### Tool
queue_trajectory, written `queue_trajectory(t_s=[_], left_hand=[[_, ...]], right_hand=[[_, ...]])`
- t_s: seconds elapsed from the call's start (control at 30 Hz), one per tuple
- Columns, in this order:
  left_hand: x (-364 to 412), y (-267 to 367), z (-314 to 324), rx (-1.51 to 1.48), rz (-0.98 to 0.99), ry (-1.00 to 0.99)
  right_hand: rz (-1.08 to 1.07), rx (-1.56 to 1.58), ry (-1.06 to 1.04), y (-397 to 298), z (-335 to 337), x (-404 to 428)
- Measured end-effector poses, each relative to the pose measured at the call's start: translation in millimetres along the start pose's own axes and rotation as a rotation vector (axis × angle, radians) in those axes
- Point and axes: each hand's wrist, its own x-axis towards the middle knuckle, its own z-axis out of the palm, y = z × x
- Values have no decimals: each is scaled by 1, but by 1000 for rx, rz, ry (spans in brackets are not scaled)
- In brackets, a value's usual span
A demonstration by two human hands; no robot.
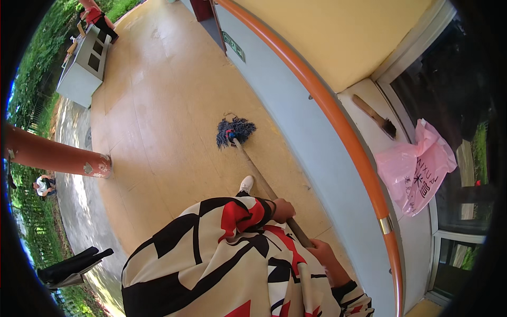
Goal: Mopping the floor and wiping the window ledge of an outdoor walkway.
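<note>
A string mop with a dark blue-grey head [242, 128] rests on the tan floor ahead of me. Its long wooden handle [256, 171] slants back towards my body. My left hand [283, 210] is wrapped around the handle, in front of my patterned sleeve. Lower on the same handle, nearer the wall, my right hand [325, 256] grips it too. The end of the handle [304, 283] runs back past my right hand against my shirt. My white shoe [246, 184] stands just behind the mop head.
An orange handrail [340, 123] runs along the pale wall on the right. On the ledge behind it lie a wooden-handled brush [374, 115] and a pink plastic bag [416, 170]. To the left stand a red column [59, 152], a white counter [85, 63] and two people farther off.
</note>
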Motion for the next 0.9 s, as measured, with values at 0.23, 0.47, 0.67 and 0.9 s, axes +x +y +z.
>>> queue_trajectory(t_s=[0.23,0.47,0.67,0.9], left_hand=[[62,127,-21,38,320,-39],[97,148,11,-31,400,-281],[81,99,15,-182,269,-247],[50,-33,9,-58,81,-170]], right_hand=[[167,-17,103,33,-72,-130],[338,102,88,51,-61,-148],[348,221,32,74,-41,-95],[4,-81,81,6,29,24]])
